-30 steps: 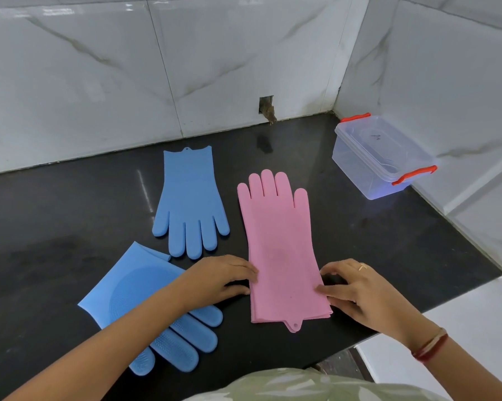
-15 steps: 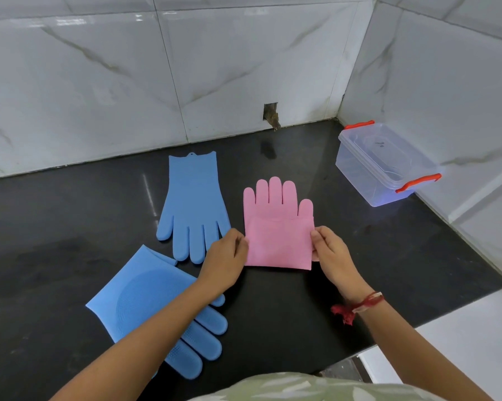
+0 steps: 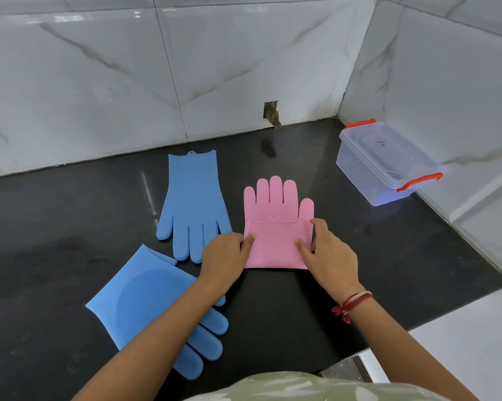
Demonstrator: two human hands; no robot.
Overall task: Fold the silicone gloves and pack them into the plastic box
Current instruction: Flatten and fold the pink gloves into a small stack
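Observation:
A pink silicone glove pair [image 3: 275,244] lies on the black counter [image 3: 70,212], its cuff half folded up over the palm and its fingers pointing away from me. My left hand [image 3: 223,259] pinches the fold's left edge, thumb on top. At the right edge, my right hand [image 3: 330,259] holds the fold with thumb and fingers. One blue glove [image 3: 193,204] lies flat to the left, fingers toward me. A second blue glove [image 3: 145,296] lies nearer, partly under my left forearm. The clear plastic box [image 3: 385,166] with orange clips stands lidded at the far right.
Marble-tiled walls close the counter at the back and right, meeting in a corner behind the box. A small hole [image 3: 271,114] is in the back wall. The counter's front edge drops off at the lower right to a white floor [image 3: 461,342].
Both hands carried the pink cuff away from me and laid it over the palm, halving the glove's length. They now hold the fold's sides. The blue gloves and the box have not moved.

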